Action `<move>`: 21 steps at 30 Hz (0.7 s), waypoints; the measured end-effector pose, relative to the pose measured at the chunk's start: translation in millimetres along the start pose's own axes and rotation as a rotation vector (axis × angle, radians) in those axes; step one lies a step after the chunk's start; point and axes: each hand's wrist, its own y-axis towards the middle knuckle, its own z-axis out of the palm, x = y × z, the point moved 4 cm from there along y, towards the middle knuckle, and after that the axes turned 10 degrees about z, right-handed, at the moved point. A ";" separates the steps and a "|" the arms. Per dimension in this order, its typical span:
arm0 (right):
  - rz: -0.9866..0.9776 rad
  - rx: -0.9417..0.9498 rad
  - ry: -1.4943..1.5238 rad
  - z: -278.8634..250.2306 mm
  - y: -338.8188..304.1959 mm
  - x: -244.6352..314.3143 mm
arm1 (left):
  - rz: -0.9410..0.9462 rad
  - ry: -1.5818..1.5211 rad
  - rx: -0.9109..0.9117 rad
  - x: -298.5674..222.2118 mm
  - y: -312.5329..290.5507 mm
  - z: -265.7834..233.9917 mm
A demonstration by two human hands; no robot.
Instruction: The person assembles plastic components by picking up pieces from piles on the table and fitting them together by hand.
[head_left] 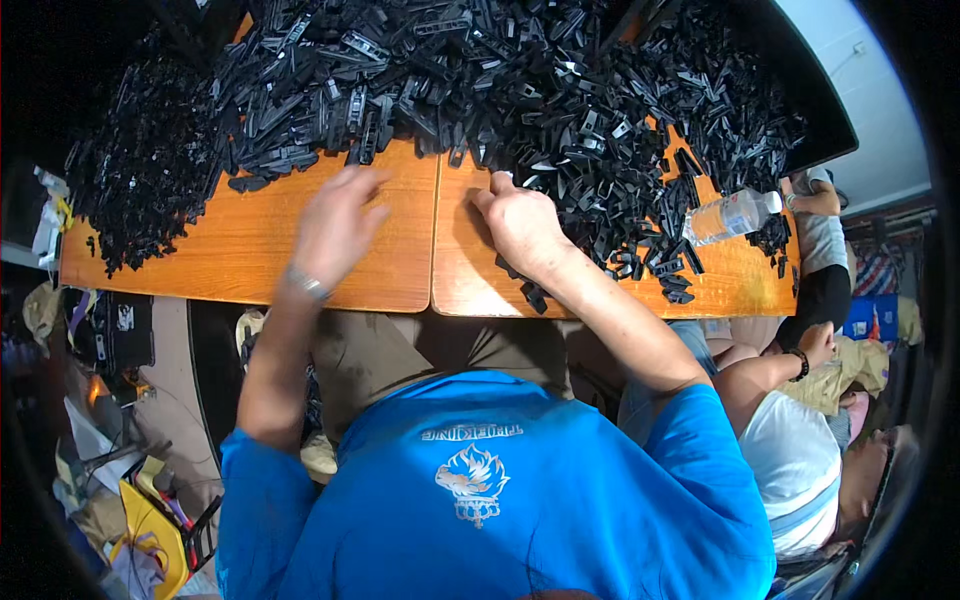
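Observation:
A wide heap of small black plastic parts [530, 110] covers the far side of the wooden table. My left hand [338, 225], slightly blurred, is over the bare wood just short of the heap's near edge. Its thumb and fingers are apart, and nothing shows between them. Longer black plastic pieces [362, 135] lie just beyond its fingertips. Right of the table's seam, my right hand [522, 228] is closed at the heap's edge, fingers curled under. Whatever it may hold is hidden.
A wooden table [250, 240] has its near edge against my lap. Finer black parts [140, 170] are piled at the left. A clear plastic bottle [735, 217] lies on its side among parts at the right. Other people [790, 460] sit along the right.

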 end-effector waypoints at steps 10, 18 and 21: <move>-0.071 -0.037 0.122 21.5 -1.0 8.0 | 0.153 0.443 -0.173 9.0 95.3 73.8; -0.126 0.043 0.375 32.8 2.8 37.5 | 0.265 0.373 -0.139 19.7 88.1 62.5; -0.069 0.084 0.422 24.6 3.4 33.7 | 0.270 0.364 -0.127 22.9 85.8 60.4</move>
